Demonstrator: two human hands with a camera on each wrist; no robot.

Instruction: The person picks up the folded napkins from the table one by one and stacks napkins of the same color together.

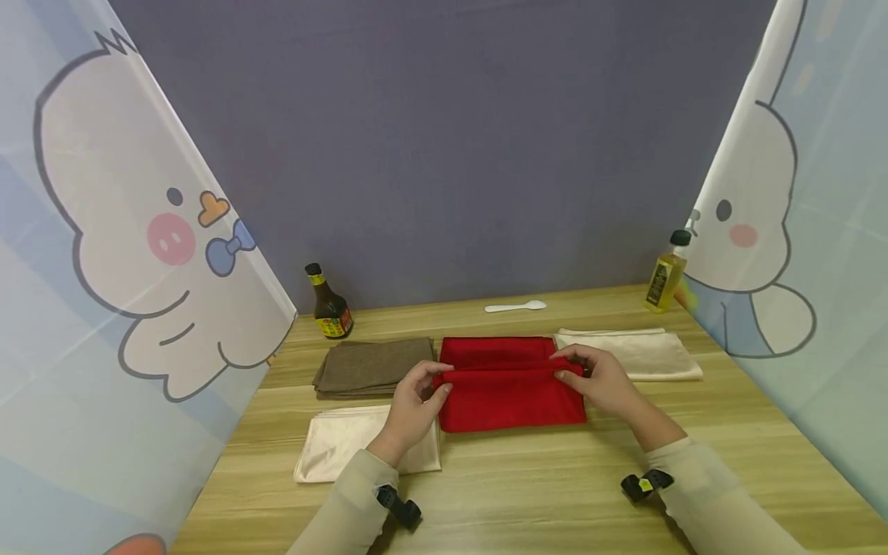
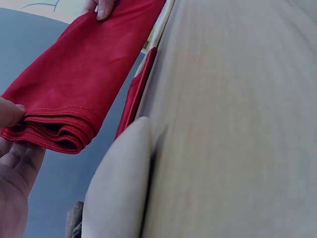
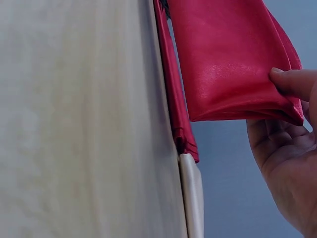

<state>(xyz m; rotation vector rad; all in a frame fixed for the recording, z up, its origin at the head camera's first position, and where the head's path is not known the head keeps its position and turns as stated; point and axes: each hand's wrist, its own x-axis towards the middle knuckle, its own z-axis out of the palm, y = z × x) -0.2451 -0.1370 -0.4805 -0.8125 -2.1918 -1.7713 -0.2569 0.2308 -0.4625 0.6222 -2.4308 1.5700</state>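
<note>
Carefully, we pinched the folded red cloth [image 1: 513, 401] at both ends with left hand [image 1: 412, 408] and right hand [image 1: 609, 387], raised above the table [image 1: 527, 493], the dark bottle [image 1: 331, 307] at its ten o'clock.

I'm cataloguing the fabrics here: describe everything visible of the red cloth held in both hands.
The red cloth looks like smooth, slightly glossy fabric, folded into a soft oblong, with several layers showing at its left end. Its long side runs crosswise: the left hand pinches that left end, the right hand the other. It is held clear of the tabletop, with more red fabric lying below it.
</note>
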